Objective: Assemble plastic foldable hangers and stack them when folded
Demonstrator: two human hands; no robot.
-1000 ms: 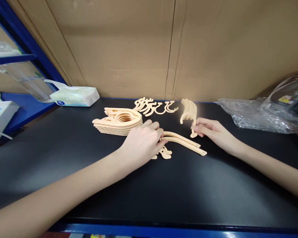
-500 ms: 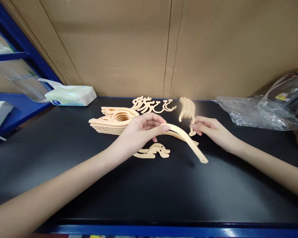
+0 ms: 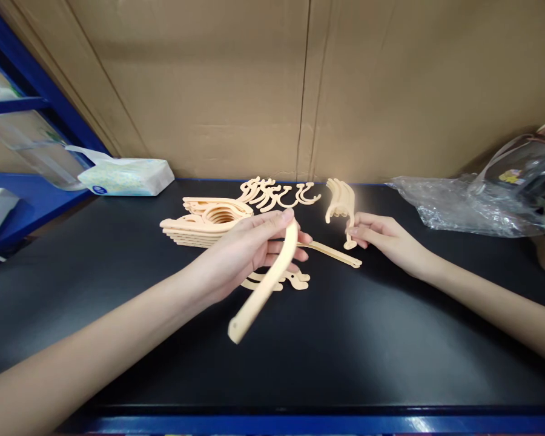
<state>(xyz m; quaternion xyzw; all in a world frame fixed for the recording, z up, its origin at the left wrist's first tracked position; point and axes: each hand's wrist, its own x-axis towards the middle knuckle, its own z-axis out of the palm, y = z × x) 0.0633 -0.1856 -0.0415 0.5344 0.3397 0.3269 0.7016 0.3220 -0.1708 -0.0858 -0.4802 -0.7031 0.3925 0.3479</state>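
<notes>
Hands (image 3: pixel 249 245), curved strip (image 3: pixel 274 275) (in the left), black table (image 3: pixel 345 345)

Soft glare on black tabletop (image 3: pixel 409 339)

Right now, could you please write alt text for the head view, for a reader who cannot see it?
The left hand holds up a curved beige strip over a black table, and the right hand pinches another beige piece. Near the left hand are stacked beige pieces, with small hook-shaped pieces behind; a tissue pack lies left, clear plastic right.
</notes>
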